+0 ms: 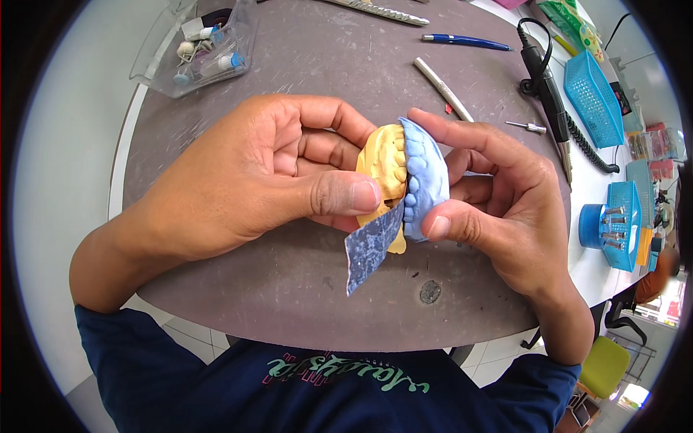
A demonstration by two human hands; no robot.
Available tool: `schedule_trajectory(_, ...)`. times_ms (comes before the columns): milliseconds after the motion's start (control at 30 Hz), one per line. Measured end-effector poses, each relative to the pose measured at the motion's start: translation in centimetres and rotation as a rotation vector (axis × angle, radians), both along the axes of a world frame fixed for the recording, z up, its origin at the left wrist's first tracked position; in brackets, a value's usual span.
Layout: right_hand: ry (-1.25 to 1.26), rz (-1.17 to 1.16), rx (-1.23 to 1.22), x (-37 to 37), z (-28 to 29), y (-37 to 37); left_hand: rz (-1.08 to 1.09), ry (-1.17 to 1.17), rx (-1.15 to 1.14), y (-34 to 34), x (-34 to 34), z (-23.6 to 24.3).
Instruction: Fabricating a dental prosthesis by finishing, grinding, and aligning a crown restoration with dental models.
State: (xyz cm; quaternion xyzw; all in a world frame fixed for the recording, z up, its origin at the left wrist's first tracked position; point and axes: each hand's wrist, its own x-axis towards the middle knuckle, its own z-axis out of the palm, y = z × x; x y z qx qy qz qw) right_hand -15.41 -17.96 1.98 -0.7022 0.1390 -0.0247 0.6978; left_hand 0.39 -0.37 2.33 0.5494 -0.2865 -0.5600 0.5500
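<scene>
Above the middle of the table, my left hand is closed on a yellow dental cast, its thumb across the near part. From the other side my right hand grips a blue dental cast between thumb and fingers. Both casts stand on edge, their tooth rows facing and seemingly touching. A strip of dark blue articulating paper sticks out from between them toward me, its free end hanging down. How far the strip reaches in between the teeth is hidden.
On the brown table, a clear plastic tray of small items stands far left. Beyond my hands lie a blue pen, a metal handle and a small bur. A corded handpiece and blue baskets are at the right.
</scene>
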Motion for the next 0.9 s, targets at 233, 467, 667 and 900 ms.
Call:
schedule_trajectory(233, -0.023, 0.01, -0.037, 0.0, -0.2, -0.1, 0.002, -0.01, 0.022, 0.0, 0.0, 0.1)
schedule_trajectory(467, -0.027, 0.031, -0.062, 0.2, 0.1, -0.2, -0.005, 0.044, -0.036, 0.2, 0.0, 0.4)
schedule_trajectory(667, -0.005, -0.008, 0.002, 0.3, 0.8, -0.1, 0.014, 0.007, -0.121, 0.0, -0.1, 0.0)
schedule_trajectory(900, 0.0, 0.002, -0.012, 0.3, 0.9, 0.1, 0.019, 0.028, -0.094, 0.2, -0.1, 0.2)
